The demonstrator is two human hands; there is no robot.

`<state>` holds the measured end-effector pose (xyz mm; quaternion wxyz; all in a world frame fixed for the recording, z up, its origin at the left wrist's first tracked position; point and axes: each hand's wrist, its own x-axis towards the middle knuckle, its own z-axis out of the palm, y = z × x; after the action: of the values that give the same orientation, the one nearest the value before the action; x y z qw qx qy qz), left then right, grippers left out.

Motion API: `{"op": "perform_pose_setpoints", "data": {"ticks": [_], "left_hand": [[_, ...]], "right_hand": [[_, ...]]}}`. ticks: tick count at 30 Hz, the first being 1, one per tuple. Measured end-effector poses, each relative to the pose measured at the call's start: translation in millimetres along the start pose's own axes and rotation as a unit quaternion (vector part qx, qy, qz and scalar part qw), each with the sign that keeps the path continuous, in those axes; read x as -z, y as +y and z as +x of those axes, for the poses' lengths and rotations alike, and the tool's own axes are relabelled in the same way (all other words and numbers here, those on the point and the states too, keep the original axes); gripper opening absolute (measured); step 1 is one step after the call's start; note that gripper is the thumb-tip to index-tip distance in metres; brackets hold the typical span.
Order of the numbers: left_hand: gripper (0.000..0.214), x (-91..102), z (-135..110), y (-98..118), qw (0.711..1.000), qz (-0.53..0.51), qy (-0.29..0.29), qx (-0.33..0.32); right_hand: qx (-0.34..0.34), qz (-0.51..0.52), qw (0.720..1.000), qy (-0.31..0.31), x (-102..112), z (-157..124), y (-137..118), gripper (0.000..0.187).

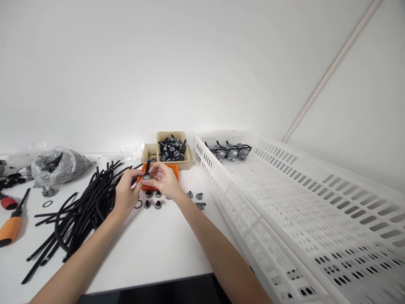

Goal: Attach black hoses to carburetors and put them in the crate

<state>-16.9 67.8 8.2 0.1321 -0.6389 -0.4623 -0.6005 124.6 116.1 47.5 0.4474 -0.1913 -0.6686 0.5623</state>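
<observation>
Both my hands meet over the white table (164, 245), just in front of a small orange tray (174, 169). My left hand (125, 194) and my right hand (164, 177) pinch one small grey and black fitting (147, 172) between their fingertips; a short black stub sticks up from it. Several small grey caps (158, 204) and a black O-ring (138, 204) lie on the table right under the hands. A pile of black tubes (85, 207) lies beside my left hand.
Two beige bins (186, 162) with black and grey parts stand behind the orange tray. A large white perforated crate (284, 202) fills the right, with a few assembled fittings (229, 151) at its far end. At left lie a plastic bag of parts (57, 166) and an orange-handled screwdriver (11, 228).
</observation>
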Motion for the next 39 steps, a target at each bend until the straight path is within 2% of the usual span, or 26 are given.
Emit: {"op": "perform_pose_setpoints", "data": {"ticks": [17, 21, 26, 31, 35, 39], "left_hand": [[0.012, -0.1, -0.8, -0.8, 1.000, 0.001, -0.006, -0.015], [0.010, -0.6, -0.3, 1.2, 1.000, -0.010, -0.003, 0.021], [0.014, -2.3, 2.5, 1.5, 0.992, -0.078, -0.001, 0.098], [0.016, -2.7, 5.9, 1.7, 0.984, -0.133, -0.033, 0.113], [0.023, -2.7, 5.8, 4.4, 0.983, -0.146, -0.052, 0.096], [0.029, -2.5, 4.0, 3.9, 0.986, -0.135, -0.018, 0.091]], "right_hand": [[-0.008, 0.005, 1.000, -0.002, 0.4, -0.4, -1.7, 0.049], [-0.017, 0.026, 1.000, -0.002, 1.3, -1.3, -3.7, 0.051], [-0.032, 0.099, 0.995, 0.003, 3.2, -0.7, -2.4, 0.040], [-0.066, 0.170, 0.982, 0.049, 4.3, 2.7, 3.2, 0.055], [-0.055, 0.170, 0.983, 0.041, 5.1, 3.4, 4.1, 0.040], [-0.054, 0.152, 0.987, 0.026, 4.7, 2.2, 1.0, 0.034]]}}
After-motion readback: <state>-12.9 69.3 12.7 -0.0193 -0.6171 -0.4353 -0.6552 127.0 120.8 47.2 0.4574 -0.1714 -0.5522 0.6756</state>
